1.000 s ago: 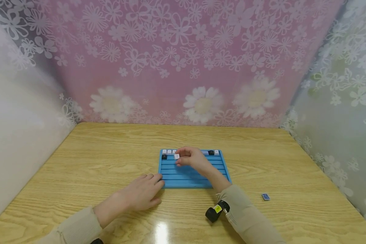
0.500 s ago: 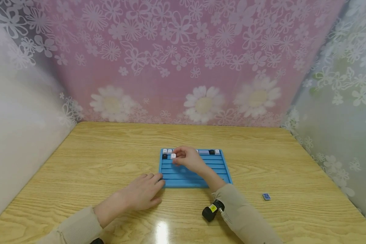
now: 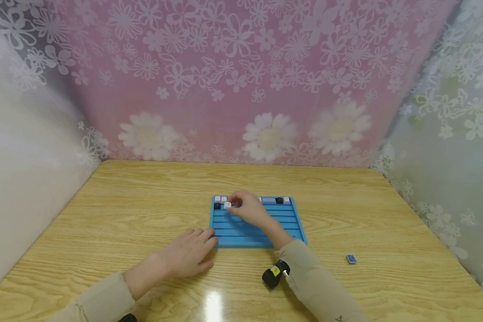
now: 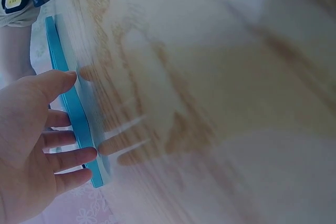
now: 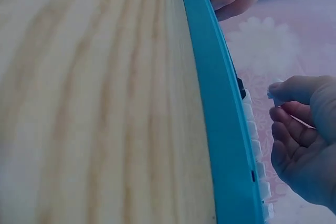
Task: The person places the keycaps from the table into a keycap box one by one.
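Note:
A white keycap [image 3: 227, 205] is pinched between the thumb and fingers of my right hand [image 3: 248, 209], above the second row of a blue ridged tray [image 3: 245, 230]. The right wrist view shows the keycap [image 5: 272, 94] at the fingertips, apart from the tray's edge. Beside it, a black keycap [image 3: 217, 206] sits at the left end of that row. Several white keycaps, a long grey-blue keycap [image 3: 269, 201] and another black one fill the back row, partly hidden behind the right hand. My left hand [image 3: 189, 255] rests with relaxed fingers touching the tray's front left corner.
A small blue keycap [image 3: 351, 259] lies on the wooden table [image 3: 145, 201], right of the tray. Floral curtains [image 3: 241, 89] stand behind and at the right. A black wrist camera [image 3: 274, 273] hangs beneath the right forearm.
The right hand has moved slightly left and back with the white keycap, closer to the black keycap in the second row. The left hand has stayed in place.

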Motion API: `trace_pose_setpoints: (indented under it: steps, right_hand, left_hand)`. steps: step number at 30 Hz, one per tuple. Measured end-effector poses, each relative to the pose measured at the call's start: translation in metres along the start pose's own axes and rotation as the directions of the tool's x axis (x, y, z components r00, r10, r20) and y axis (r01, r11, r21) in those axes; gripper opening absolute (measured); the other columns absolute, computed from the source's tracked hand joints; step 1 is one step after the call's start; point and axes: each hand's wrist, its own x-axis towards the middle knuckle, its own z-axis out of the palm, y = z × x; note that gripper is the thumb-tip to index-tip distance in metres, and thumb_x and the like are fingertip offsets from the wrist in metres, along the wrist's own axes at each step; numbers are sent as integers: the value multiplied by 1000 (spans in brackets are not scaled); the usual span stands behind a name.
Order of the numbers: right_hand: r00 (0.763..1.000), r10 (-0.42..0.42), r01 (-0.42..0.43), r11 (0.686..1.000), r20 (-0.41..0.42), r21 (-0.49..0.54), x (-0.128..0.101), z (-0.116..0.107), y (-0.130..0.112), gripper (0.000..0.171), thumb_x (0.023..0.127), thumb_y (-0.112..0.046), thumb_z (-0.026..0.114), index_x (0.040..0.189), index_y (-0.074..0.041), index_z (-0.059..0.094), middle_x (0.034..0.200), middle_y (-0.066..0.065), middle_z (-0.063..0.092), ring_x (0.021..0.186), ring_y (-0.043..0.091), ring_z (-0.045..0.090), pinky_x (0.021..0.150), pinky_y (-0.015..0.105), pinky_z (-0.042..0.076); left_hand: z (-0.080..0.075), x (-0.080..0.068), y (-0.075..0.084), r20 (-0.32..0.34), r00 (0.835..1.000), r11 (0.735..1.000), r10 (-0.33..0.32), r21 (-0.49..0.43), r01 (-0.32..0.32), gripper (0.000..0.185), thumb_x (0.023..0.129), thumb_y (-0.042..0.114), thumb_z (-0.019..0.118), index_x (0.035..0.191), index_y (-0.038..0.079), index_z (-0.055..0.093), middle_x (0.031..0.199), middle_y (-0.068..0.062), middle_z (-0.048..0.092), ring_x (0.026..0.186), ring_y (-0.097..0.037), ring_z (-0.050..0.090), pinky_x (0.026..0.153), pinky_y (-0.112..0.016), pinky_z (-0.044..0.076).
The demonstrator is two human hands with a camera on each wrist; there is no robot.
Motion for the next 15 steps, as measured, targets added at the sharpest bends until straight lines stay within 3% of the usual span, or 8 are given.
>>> trace_pose_setpoints:
  steps: [6,15]
  right_hand:
    - [999,32,-28,987,24,-160,6,-1,-4,18,84,-18,69,99,-9,65,91,1,58,84,17,52,71,33,46]
    - [999,-35,42,929,25,-368,14,-1,-9,14,80,-22,73,91,-13,69,87,1,58,87,19,49,80,38,40]
  left_hand:
    - [-1,-1,1,10,1000,1000,-3,-7,3,50,90,44,56,122,6,50,126,-11,47,112,-26,50,92,-41,44]
    - [-2,0,0,15,1000,1000,-6,-8,6,51,90,44,56,123,6,50,127,-12,47,113,-26,49,91,-41,44]
